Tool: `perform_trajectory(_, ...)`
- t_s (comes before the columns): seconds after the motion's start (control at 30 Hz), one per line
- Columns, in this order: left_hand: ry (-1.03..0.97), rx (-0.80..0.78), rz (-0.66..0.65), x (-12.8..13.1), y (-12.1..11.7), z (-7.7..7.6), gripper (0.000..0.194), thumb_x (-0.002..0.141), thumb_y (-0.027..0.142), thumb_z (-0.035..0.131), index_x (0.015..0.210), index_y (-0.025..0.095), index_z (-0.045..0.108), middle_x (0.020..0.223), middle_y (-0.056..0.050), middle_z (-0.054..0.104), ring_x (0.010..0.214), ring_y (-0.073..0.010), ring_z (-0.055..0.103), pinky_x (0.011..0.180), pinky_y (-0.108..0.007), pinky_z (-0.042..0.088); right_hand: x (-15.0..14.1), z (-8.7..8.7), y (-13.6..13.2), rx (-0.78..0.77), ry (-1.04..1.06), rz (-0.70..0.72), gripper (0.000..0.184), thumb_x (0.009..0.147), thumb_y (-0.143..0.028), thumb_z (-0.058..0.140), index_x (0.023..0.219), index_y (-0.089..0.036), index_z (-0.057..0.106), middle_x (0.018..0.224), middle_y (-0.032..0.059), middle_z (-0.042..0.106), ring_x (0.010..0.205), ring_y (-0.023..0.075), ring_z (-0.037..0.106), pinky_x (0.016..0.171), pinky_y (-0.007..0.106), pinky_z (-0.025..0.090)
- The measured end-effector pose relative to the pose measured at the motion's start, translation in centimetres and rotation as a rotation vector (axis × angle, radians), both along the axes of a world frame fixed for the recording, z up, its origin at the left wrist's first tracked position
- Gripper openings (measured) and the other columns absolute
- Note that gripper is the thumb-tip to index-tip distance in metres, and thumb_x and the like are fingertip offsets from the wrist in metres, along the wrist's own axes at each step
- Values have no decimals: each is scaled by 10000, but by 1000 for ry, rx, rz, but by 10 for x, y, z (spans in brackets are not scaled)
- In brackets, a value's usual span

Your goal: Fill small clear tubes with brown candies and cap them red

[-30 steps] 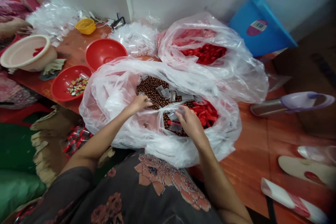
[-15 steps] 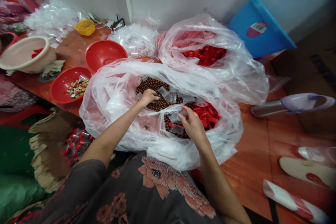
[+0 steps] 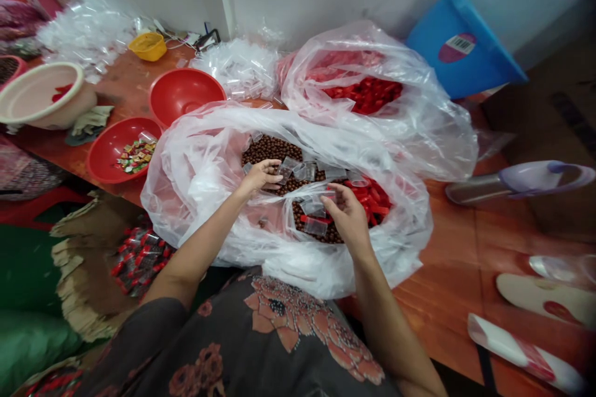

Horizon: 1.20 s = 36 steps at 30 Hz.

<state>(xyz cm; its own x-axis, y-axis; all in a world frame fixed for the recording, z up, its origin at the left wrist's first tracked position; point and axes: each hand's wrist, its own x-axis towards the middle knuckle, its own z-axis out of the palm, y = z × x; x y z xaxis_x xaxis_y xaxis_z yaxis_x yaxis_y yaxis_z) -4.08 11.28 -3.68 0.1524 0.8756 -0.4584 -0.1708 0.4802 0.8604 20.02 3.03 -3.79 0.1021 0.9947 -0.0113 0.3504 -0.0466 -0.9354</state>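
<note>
A large clear plastic bag lies open in front of me, filled with small brown balls, clear little tubes and red caps. My left hand rests on the brown balls, its fingers curled around a small clear tube. My right hand hovers over the balls beside the red caps, with its fingers pinched on another clear tube.
A second clear bag with red caps sits behind. Two red bowls, one with wrapped sweets, a cream basin, a yellow bowl and heaps of clear tubes stand at the left. A blue bin leans at the back right; sandals lie on the floor.
My left hand moved right across the brown balls and lifted slightly, now holding a clear tube. My right hand raised a tube from the pile.
</note>
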Motion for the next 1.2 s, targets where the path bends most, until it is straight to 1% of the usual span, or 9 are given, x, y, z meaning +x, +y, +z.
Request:
perform_trajectory(0.1,-111,16,13,-7,-13,7,589,625,30,778,1163,186,597,862,15,634,771,-126,663,771,-366,602,1,-2,6,-13,0,17,405,829,-453,620,1157,-216,629,878,28,635,761,188,576,747,343,508)
perform_trajectory(0.23,-205,37,1,-9,-28,14,589,616,45,786,1163,183,618,935,-17,679,846,-142,674,878,-391,569,1,-12,19,6,20,38,417,847,-415,584,1209,-209,602,1024,68,666,842,207,613,778,359,519)
perform_trajectory(0.4,-157,110,-24,-5,-39,18,618,556,106,846,1143,179,667,947,-34,705,867,-162,678,885,-365,545,0,-21,31,112,-83,15,408,855,-338,542,1234,-202,605,1181,104,641,971,226,626,899,410,506)
perform_trajectory(0.6,-43,241,-51,-1,-41,11,655,577,188,851,1202,186,655,1015,-56,725,950,-198,671,902,-366,517,-3,-18,35,171,-220,3,350,839,-326,577,1147,-198,684,1146,102,707,1101,272,598,1001,476,452)
perform_trajectory(0.73,-49,270,-63,0,-46,11,609,600,189,845,1182,201,668,1104,-57,714,1023,-184,653,941,-334,500,0,-18,37,134,-172,28,446,860,-296,534,1294,-210,599,1277,89,655,1148,243,602,1003,443,469)
perform_trajectory(0.83,-49,232,-37,2,-54,15,507,601,188,846,1089,174,709,1027,-47,726,948,-148,655,909,-287,506,13,-13,30,163,-196,-15,457,870,-248,499,1321,-208,558,1266,94,639,1131,225,607,981,413,487)
perform_trajectory(0.97,-71,146,-20,7,-65,20,480,605,191,840,1069,161,719,1017,-55,729,922,-152,658,881,-293,529,37,-1,8,183,-350,-110,266,882,-262,513,1092,-202,664,1104,101,663,1010,234,624,904,397,506)
perform_trajectory(1.07,-129,77,-75,15,-71,20,457,640,171,811,1087,162,714,1066,-69,722,935,-158,666,898,-321,536,41,1,-4,136,-505,19,207,911,-313,526,948,-215,704,965,84,686,928,244,617,893,408,483)
perform_trajectory(1.2,-197,-45,-129,28,-76,14,437,680,116,759,1111,156,700,1034,-70,718,901,-164,680,854,-345,562,23,-8,-6,106,-735,127,299,920,-372,546,1137,-214,677,1033,125,687,973,293,573,889,440,455)
